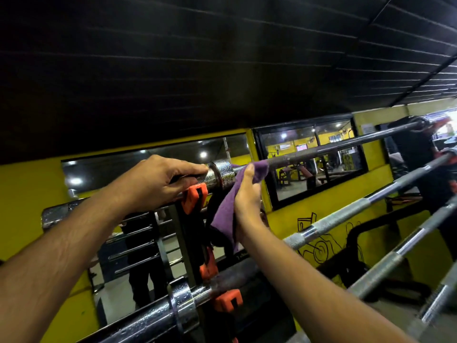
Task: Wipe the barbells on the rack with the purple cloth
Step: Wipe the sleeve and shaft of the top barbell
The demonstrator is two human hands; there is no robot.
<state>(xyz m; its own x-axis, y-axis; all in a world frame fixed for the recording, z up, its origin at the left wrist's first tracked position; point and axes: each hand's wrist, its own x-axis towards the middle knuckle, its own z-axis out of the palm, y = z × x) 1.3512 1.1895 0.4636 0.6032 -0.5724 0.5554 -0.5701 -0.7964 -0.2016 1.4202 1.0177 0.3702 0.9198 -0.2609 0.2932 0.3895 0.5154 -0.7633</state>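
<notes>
We take the top barbell as our landmark: it runs from a chrome collar near the middle of the view up and away to the right, resting on a black rack upright fitted with orange holders. Our left hand grips the sleeve end of this bar just left of the collar, fingers curled over the top of the metal and thumb beneath. Our right hand holds the purple cloth against the bar's shaft immediately right of the collar; the thumb and fingers pinch the cloth, whose upper corner is folded over the shaft while the rest hangs down below the bar in front of the rack upright. Below the top barbell, a second barbell with knurled silver grip sections slants the same way, and beneath that a third barbell follows. Lower still, under the hands, another thick chrome sleeve beaded with droplets sits by an orange holder. Behind the top barbell a yellow wall carries a mirror to the left and a dark-framed window to the right, with a black ceiling above.
</notes>
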